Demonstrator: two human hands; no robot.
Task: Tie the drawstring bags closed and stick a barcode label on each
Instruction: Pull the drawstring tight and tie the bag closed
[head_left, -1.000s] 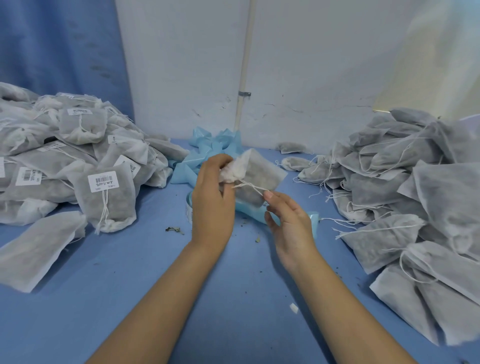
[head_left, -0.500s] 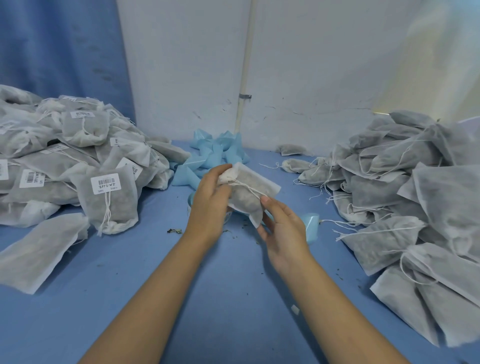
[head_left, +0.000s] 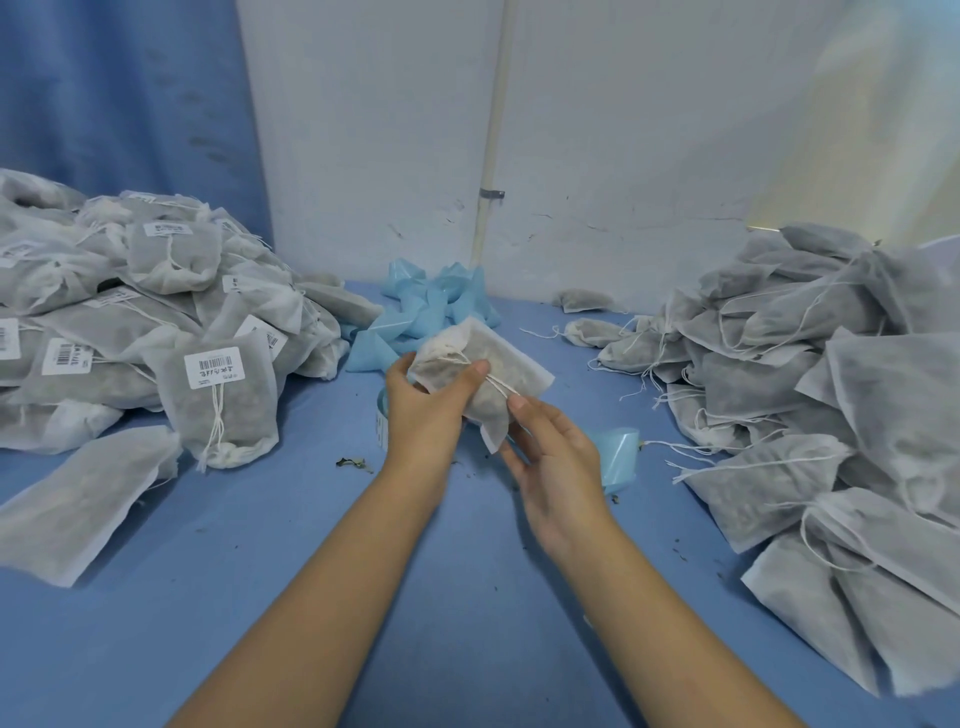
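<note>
A grey drawstring bag (head_left: 506, 361) is held just above the blue table in the middle of the view. My left hand (head_left: 426, 410) grips its gathered neck, thumb across the front. A white string runs from the neck down to my right hand (head_left: 550, 457), whose fingertips touch the bag's lower corner; whether they pinch the string I cannot tell. Under my hands lies a roll of barcode labels (head_left: 382, 421) on pale blue backing, mostly hidden.
A pile of tied, labelled bags (head_left: 156, 322) fills the left side. A heap of bags without labels (head_left: 810, 395), strings loose, fills the right. Crumpled blue backing strip (head_left: 431, 306) lies at the back by the wall. One flat bag (head_left: 78, 504) lies front left.
Both hands have lowered the bag slightly toward me and turned it. My right hand has slid closer under the bag's lower corner.
</note>
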